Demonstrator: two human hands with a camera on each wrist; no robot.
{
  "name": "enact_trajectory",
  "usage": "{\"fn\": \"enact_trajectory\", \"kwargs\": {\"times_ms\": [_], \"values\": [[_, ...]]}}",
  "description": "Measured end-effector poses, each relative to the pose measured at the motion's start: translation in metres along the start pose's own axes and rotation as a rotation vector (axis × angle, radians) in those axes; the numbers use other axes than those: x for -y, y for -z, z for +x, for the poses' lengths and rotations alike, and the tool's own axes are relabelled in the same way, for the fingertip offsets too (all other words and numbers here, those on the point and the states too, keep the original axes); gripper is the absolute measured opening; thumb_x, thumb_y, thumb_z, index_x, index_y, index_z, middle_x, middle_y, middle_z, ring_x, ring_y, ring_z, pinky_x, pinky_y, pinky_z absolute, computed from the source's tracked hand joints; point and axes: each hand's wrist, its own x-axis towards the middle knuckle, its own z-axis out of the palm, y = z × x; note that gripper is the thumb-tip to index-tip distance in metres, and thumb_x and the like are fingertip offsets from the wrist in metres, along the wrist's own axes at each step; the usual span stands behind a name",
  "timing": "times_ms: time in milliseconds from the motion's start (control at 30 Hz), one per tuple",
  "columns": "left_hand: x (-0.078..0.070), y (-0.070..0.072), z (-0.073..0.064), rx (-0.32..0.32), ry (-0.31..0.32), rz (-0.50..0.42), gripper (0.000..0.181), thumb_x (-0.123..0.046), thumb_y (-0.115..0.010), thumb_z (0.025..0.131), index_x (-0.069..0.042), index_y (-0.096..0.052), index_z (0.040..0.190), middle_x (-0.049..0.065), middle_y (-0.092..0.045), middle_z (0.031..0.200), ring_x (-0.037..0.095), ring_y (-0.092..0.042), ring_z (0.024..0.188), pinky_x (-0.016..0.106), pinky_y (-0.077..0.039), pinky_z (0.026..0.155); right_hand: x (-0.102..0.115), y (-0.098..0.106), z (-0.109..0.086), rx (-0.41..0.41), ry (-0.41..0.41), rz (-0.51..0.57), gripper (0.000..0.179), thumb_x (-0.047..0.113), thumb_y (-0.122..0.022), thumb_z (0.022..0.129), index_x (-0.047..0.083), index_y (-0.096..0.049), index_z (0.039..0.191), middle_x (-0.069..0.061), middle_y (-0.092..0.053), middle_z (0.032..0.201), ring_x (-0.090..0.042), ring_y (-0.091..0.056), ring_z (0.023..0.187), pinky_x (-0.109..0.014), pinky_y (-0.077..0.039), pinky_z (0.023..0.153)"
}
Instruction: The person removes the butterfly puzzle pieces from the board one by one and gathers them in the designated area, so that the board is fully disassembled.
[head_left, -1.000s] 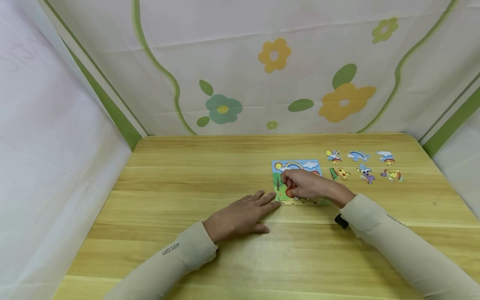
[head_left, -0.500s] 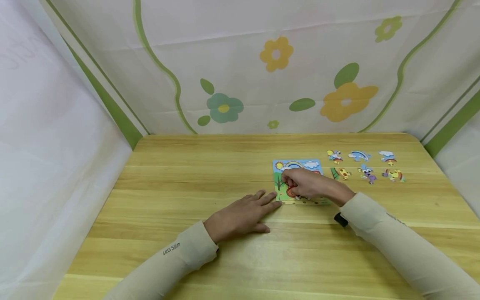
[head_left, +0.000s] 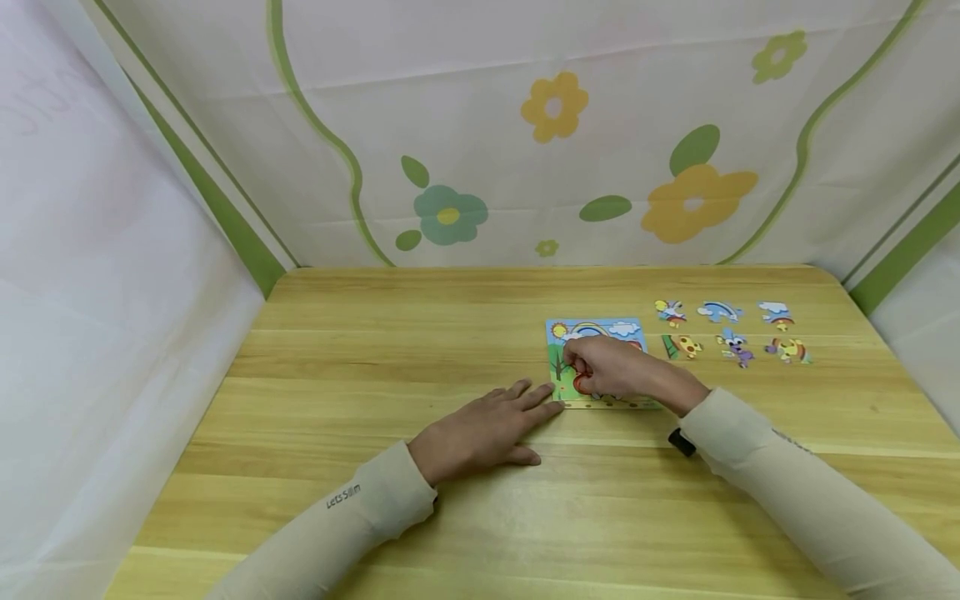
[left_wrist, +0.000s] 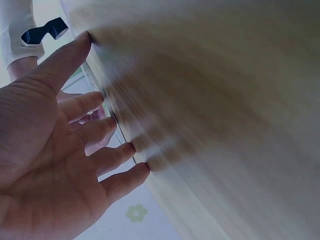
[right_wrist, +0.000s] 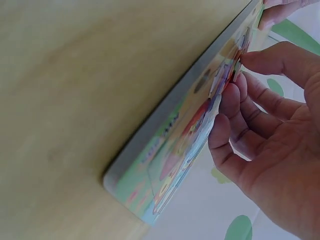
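A colourful picture puzzle board (head_left: 556,393) with a sun, a rainbow and a tree lies flat on the wooden table. My right hand (head_left: 611,367) is over its middle, fingers curled. In the right wrist view, its thumb and fingertips pinch a thin red-edged puzzle piece (right_wrist: 236,71) at the board's surface; most of that piece is hidden. With fingers spread, my left hand (head_left: 483,429) rests on the table, its fingertips at the board's lower left edge. The left wrist view has those fingers (left_wrist: 114,157) straight and holding nothing.
Several loose puzzle pieces lie in two rows right of the board, among them a rainbow piece (head_left: 720,312), a purple animal piece (head_left: 735,348) and a yellow one (head_left: 789,350). A white flowered cloth (head_left: 495,150) stands behind the wooden table (head_left: 360,358).
The right hand stays over the same part of the board, with only a slight shift of the fingers at the piece. The left hand keeps its place. The head view has shifted slightly.
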Motion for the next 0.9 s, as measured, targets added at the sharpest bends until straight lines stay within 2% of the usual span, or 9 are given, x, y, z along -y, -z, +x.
{"fn": "enact_trajectory", "kwargs": {"times_ms": [433, 900], "values": [[0.0002, -0.0006, 0.0009, 0.008, 0.007, -0.01, 0.073, -0.048, -0.06, 0.105, -0.023, -0.03, 0.167, 0.002, -0.021, 0.176, 0.032, -0.026, 0.161, 0.046, -0.035, 0.126, -0.0001, -0.002, -0.005, -0.058, 0.011, -0.028, 0.018, 0.002, -0.071, 0.094, 0.007, -0.066, 0.11, 0.001, -0.061, 0.086, -0.011, -0.053, 0.074, -0.029, -0.047, 0.067], [0.0002, 0.0003, -0.0006, 0.023, 0.017, -0.036, 0.073, -0.047, -0.059, 0.106, -0.024, -0.028, 0.168, 0.002, -0.019, 0.177, 0.031, -0.023, 0.162, 0.046, -0.033, 0.128, -0.0015, 0.0032, -0.0066, -0.123, 0.055, -0.027, 0.027, 0.001, -0.071, 0.092, -0.001, -0.067, 0.119, 0.002, -0.063, 0.087, -0.009, -0.053, 0.074, -0.029, -0.05, 0.071]]}}
